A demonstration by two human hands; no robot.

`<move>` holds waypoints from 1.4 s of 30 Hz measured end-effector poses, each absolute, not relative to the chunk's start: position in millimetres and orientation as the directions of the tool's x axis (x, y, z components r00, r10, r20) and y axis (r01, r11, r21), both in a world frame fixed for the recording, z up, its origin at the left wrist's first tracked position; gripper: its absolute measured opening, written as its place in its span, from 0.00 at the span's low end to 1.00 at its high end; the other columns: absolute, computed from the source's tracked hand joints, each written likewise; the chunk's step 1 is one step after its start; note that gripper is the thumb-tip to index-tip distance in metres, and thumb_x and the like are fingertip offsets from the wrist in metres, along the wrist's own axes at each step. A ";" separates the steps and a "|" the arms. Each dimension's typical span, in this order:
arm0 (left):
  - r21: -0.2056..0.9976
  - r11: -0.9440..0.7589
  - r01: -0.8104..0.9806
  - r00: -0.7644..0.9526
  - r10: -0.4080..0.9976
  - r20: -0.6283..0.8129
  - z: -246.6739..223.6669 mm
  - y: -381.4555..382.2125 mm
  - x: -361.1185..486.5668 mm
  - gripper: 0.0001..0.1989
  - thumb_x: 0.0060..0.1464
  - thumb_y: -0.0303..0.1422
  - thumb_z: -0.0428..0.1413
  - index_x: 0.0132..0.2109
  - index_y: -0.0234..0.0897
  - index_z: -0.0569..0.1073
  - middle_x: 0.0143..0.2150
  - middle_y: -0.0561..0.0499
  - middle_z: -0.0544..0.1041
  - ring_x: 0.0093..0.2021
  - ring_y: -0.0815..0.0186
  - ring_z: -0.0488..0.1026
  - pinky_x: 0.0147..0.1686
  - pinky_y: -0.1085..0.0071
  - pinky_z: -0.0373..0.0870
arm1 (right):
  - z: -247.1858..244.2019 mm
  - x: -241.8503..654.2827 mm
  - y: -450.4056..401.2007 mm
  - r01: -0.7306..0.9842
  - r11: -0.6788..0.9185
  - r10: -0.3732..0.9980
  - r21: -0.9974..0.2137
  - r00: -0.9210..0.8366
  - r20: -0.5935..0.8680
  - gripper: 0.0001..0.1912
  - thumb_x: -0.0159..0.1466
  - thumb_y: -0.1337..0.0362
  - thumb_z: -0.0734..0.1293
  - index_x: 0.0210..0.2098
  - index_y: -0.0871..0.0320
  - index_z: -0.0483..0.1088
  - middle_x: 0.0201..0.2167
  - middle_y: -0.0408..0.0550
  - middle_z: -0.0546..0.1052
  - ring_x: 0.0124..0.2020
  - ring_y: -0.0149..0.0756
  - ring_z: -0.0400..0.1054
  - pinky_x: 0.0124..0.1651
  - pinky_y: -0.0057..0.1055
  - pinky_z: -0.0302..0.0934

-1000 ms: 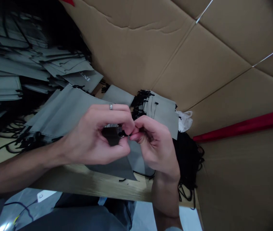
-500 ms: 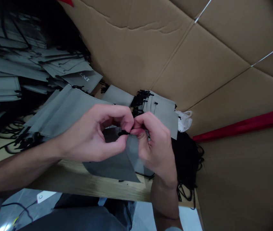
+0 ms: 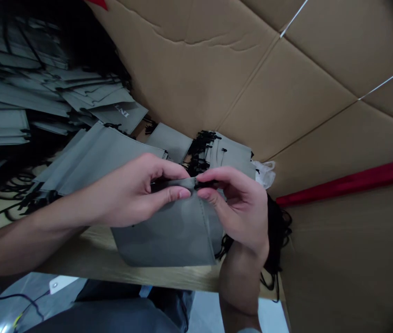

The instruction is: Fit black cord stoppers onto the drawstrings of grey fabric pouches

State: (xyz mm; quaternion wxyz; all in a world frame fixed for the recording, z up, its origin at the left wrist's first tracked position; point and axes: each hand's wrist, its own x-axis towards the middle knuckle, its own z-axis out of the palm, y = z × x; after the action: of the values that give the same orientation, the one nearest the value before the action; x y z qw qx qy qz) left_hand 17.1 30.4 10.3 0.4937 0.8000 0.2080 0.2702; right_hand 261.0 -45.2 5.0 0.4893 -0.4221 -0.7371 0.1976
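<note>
A grey drawstring pouch (image 3: 168,240) hangs upright in front of me, just above the table's front edge. My left hand (image 3: 144,189) pinches its top edge between thumb and fingers, close to the corner. At that same corner my right hand (image 3: 238,199) is closed on a black cord end (image 3: 206,184), held between thumb and forefinger. The two hands nearly touch. More black cord shows at the pouch's lower right, partly behind my right wrist.
Stacked grey pouches (image 3: 95,157) with black cords lie to the left, and another stack (image 3: 233,150) sits behind my hands. Black cords (image 3: 276,231) heap at the right. Cardboard walls (image 3: 196,74) close in the back and right, with a red strip (image 3: 349,180) and crumpled clear plastic (image 3: 265,173).
My left fingers have gone from a pinch at the black cord to gripping the pouch's top edge. My right hand has shifted slightly right with the cord, and the pouch now hangs flatter.
</note>
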 end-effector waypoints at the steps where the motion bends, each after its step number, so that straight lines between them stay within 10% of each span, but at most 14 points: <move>1: 0.903 -0.424 0.067 0.771 0.597 0.223 9.6 29.8 16.7 0.15 0.76 0.38 0.59 0.43 0.37 0.86 0.30 0.55 0.71 0.29 0.70 0.62 0.25 0.77 0.60 | 5.2 260.5 -45.2 0.445 0.567 0.813 -0.694 -0.164 0.559 0.03 0.77 0.62 0.80 0.50 0.50 0.85 0.46 0.46 0.90 0.45 0.40 0.85 0.47 0.36 0.81; 17: 0.824 -0.554 0.120 0.785 0.561 0.263 7.7 28.4 10.1 0.15 0.77 0.37 0.58 0.42 0.42 0.86 0.29 0.53 0.78 0.28 0.68 0.70 0.25 0.71 0.58 | 5.2 264.9 -40.7 0.183 0.483 0.863 -0.856 -0.261 0.432 0.08 0.73 0.61 0.84 0.45 0.54 0.85 0.39 0.44 0.89 0.35 0.33 0.82 0.36 0.27 0.78; 24: 0.832 -0.554 0.032 0.844 0.460 0.274 14.0 31.1 5.5 0.15 0.76 0.33 0.59 0.36 0.40 0.82 0.23 0.57 0.66 0.23 0.71 0.58 0.21 0.73 0.53 | 1.3 262.2 -38.8 0.096 0.426 0.881 -0.900 -0.269 0.388 0.12 0.72 0.57 0.86 0.42 0.56 0.84 0.33 0.43 0.86 0.29 0.29 0.76 0.30 0.24 0.73; 30: 0.811 -0.582 0.062 0.768 0.547 0.334 14.6 32.8 2.0 0.12 0.76 0.34 0.61 0.44 0.42 0.89 0.25 0.58 0.75 0.24 0.73 0.66 0.21 0.79 0.59 | 2.5 274.1 -42.1 0.063 0.401 0.881 -0.914 -0.299 0.366 0.14 0.76 0.59 0.83 0.59 0.52 0.86 0.44 0.47 0.90 0.38 0.34 0.87 0.36 0.25 0.83; 36: 0.806 -0.587 0.075 0.739 0.575 0.350 15.8 32.8 6.3 0.15 0.75 0.35 0.59 0.38 0.41 0.85 0.23 0.60 0.69 0.22 0.73 0.61 0.18 0.79 0.57 | 10.5 275.2 -51.8 0.504 0.569 0.822 -0.650 -0.323 0.468 0.18 0.83 0.70 0.68 0.69 0.53 0.81 0.52 0.49 0.91 0.45 0.35 0.89 0.53 0.34 0.86; 42: 0.758 -0.640 0.127 0.711 0.591 0.380 12.8 28.7 6.3 0.15 0.76 0.34 0.58 0.39 0.40 0.86 0.24 0.59 0.72 0.22 0.73 0.63 0.20 0.77 0.58 | 8.4 254.6 -55.5 0.716 0.578 0.762 -0.391 -0.303 0.573 0.14 0.82 0.73 0.65 0.56 0.62 0.84 0.43 0.50 0.89 0.43 0.37 0.86 0.52 0.34 0.82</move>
State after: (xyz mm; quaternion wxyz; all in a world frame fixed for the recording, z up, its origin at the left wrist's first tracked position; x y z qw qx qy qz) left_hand 6.3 28.7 12.8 0.3681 0.8487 0.2114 0.3155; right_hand 254.6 -55.5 8.4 0.3726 -0.4581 -0.8064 0.0308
